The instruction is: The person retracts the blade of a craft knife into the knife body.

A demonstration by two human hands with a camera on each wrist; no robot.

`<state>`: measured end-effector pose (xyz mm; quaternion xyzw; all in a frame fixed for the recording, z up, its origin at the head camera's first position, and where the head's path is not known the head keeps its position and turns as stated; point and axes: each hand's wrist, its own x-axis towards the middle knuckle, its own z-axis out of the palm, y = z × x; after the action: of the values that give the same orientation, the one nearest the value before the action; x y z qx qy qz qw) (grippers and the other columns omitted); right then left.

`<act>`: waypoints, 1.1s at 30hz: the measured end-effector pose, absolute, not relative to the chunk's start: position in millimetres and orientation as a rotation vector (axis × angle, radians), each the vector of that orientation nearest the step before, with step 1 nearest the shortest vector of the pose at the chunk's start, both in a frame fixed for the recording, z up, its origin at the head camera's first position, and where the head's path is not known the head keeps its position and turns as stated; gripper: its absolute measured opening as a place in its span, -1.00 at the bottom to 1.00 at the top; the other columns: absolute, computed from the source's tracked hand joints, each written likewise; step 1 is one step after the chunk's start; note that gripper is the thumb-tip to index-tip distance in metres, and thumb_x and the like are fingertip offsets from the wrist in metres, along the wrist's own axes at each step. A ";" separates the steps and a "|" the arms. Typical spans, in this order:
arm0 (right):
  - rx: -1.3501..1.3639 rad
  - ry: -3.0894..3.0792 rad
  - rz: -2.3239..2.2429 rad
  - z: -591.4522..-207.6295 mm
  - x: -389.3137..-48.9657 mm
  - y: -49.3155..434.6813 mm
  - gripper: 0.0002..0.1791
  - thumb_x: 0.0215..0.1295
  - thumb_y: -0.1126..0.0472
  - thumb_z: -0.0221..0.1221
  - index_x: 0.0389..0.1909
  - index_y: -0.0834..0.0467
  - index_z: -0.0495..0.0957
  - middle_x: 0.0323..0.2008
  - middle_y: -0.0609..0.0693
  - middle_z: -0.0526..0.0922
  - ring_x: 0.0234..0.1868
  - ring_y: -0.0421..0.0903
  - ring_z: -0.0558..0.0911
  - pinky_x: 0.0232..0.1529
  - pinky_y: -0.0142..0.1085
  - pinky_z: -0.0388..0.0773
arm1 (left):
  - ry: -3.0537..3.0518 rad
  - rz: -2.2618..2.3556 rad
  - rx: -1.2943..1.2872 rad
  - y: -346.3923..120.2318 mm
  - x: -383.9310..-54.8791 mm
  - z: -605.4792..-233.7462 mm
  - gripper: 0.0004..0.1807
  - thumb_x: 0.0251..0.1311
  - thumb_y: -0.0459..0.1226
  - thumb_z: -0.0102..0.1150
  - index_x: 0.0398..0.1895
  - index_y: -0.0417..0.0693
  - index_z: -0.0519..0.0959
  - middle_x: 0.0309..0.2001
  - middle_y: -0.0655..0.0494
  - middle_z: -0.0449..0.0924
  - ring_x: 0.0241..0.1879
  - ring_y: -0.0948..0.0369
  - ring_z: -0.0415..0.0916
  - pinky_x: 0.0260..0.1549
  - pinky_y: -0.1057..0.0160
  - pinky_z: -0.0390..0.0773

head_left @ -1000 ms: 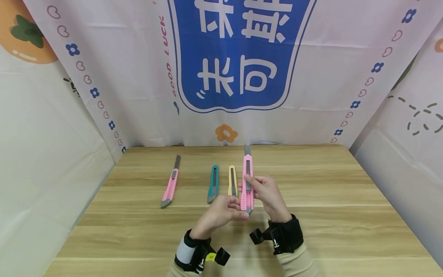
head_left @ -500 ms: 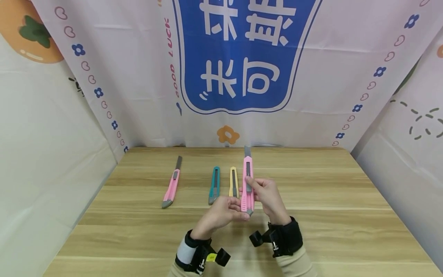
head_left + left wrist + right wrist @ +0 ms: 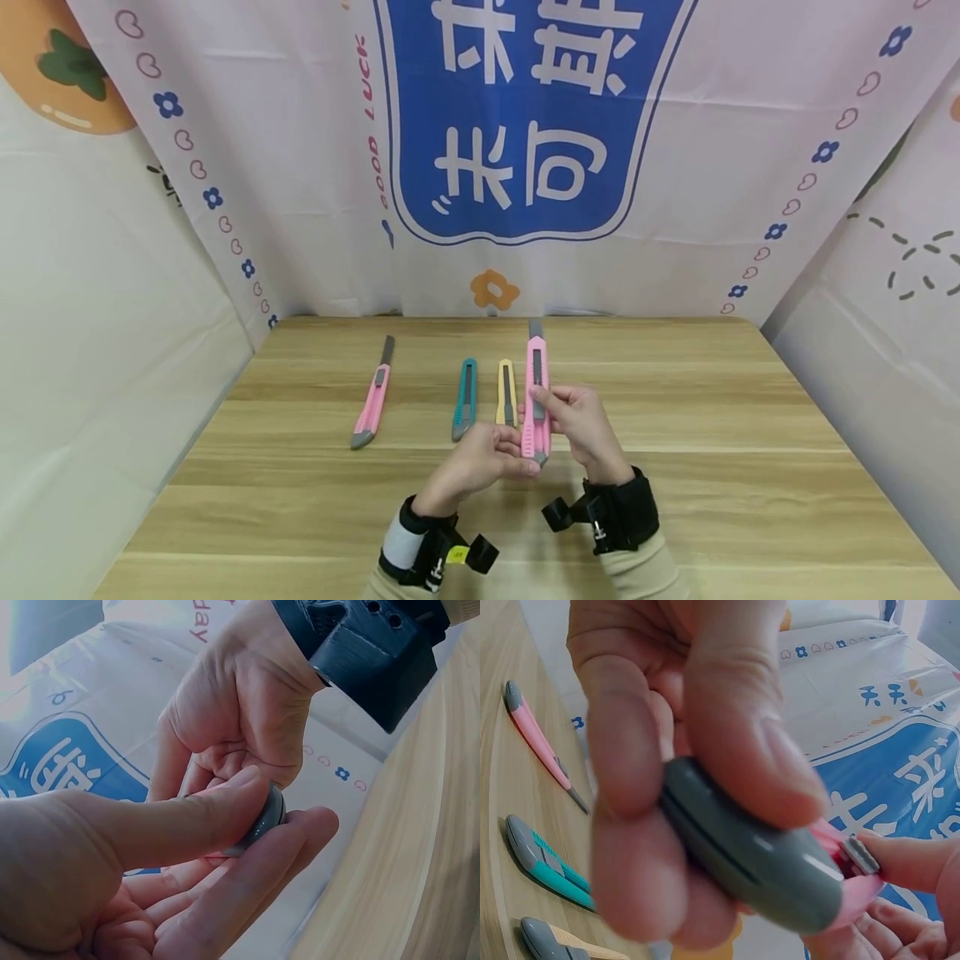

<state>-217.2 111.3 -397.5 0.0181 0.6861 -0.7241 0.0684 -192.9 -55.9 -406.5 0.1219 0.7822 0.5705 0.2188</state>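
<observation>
Left hand (image 3: 478,457) pinches a pink cutter (image 3: 531,367) at its base (image 3: 540,458); right hand (image 3: 587,423) grips midway.
We find it raised over the desk (image 3: 750,467); two holds, we judge, steady the slider (image 3: 538,412) beneath the thumb (image 3: 552,401).

In the head view the light is bright, soft and quite even, leaving only a faint shadow on the wooden table (image 3: 750,500) below the left hand (image 3: 476,458) and right hand (image 3: 588,423). The left wrist view is dimmer and more bluish, with pale glare in its upper left corner. In the right wrist view the near left hand is blurred, and small glints lie on the gray end cap (image 3: 754,847).
</observation>
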 end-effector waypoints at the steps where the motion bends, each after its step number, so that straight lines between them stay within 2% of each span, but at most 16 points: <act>1: 0.062 2.068 -2.184 -397.2 -217.4 110.6 -0.59 0.36 0.20 0.15 -0.03 0.51 0.53 -0.30 0.20 0.78 -0.36 -0.15 0.77 -0.31 -0.38 0.72 | 2.171 1.578 0.332 -56.1 -193.3 -406.2 -0.70 0.07 -0.32 0.36 -0.12 -0.25 0.62 -0.25 -0.14 0.74 -0.36 0.31 0.67 -0.28 0.38 0.65; 10: 0.125 2.057 -2.173 -397.1 -217.3 106.3 -0.55 0.40 0.07 0.11 0.00 0.41 0.56 -0.37 -0.01 0.80 -0.36 -0.19 0.76 -0.30 -0.37 0.72 | 2.186 1.626 0.341 -57.2 -192.5 -405.0 -0.68 0.07 -0.34 0.35 -0.10 -0.29 0.60 -0.24 -0.17 0.73 -0.33 0.24 0.70 -0.26 0.36 0.66; 17: 0.130 2.061 -2.159 -398.6 -217.4 105.5 -0.55 0.37 0.05 0.14 -0.02 0.39 0.57 -0.36 0.03 0.80 -0.40 -0.22 0.75 -0.33 -0.37 0.71 | 2.197 1.605 0.327 -57.4 -191.7 -404.2 -0.70 0.09 -0.33 0.34 -0.11 -0.27 0.61 -0.24 -0.16 0.74 -0.31 0.22 0.71 -0.28 0.37 0.64; 24: 0.121 2.085 -2.167 -397.7 -217.3 106.6 -0.60 0.35 0.15 0.17 -0.08 0.47 0.58 -0.41 0.04 0.79 -0.45 -0.24 0.73 -0.37 -0.40 0.69 | 2.173 1.594 0.325 -57.1 -193.4 -406.2 -0.71 0.10 -0.33 0.33 -0.12 -0.27 0.61 -0.26 -0.14 0.75 -0.33 0.26 0.70 -0.27 0.35 0.66; 33: 0.021 2.040 -2.195 -396.7 -216.2 111.1 -0.60 0.35 0.21 0.16 -0.10 0.55 0.54 -0.43 0.02 0.80 -0.41 -0.23 0.76 -0.34 -0.39 0.71 | 2.186 1.573 0.342 -56.4 -192.4 -405.5 -0.71 0.07 -0.33 0.36 -0.13 -0.26 0.61 -0.27 -0.13 0.74 -0.37 0.30 0.66 -0.29 0.32 0.65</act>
<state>-216.2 111.1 -396.7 0.0069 0.6790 -0.7305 0.0725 -192.4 -56.4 -405.5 0.1232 0.7870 0.5663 0.2117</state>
